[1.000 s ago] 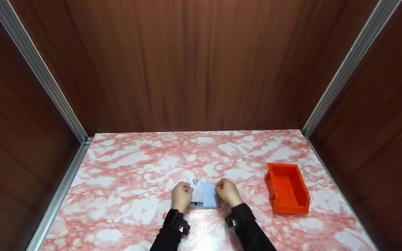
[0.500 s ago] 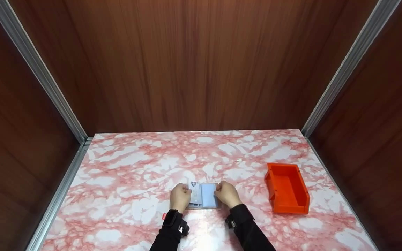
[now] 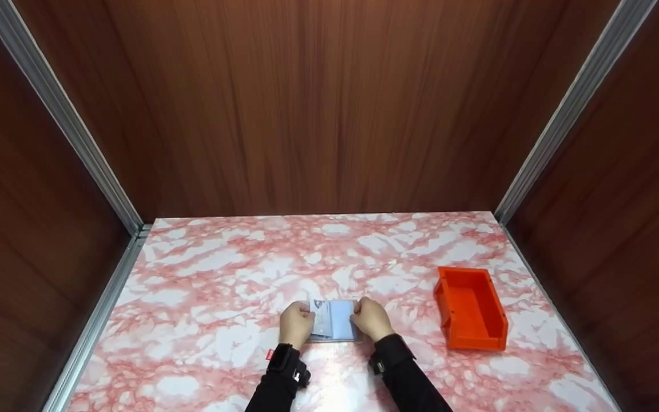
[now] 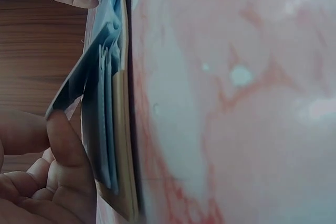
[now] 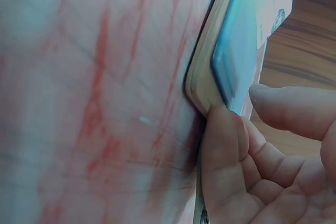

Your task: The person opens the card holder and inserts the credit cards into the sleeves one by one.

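A small card holder point(image 3: 342, 320) lies spread open on the table between both hands. Its tan cover point(image 4: 126, 145) and several clear bluish sleeves show edge-on in the left wrist view. My left hand point(image 3: 295, 323) pinches the outer edge of one sleeve point(image 3: 320, 320) between thumb and index finger. That sleeve, printed with a small dark emblem, stands tilted up from the leaves under it. At the other side, my right hand point(image 3: 374, 317) grips the cover's right edge, thumb on top beside the pale blue sleeve point(image 5: 236, 51) and fingers at the tan border.
To the right on the pink-and-white marbled table point(image 3: 221, 274) sits an orange open-front bin point(image 3: 469, 309). Brown wood-grain panels point(image 3: 318, 109) with grey metal corner rails point(image 3: 72, 120) enclose the table at the back and sides.
The pinched sleeve has swung left and lower, covering more of the leaves beneath it. Both hands have shifted slightly left, keeping their hold.
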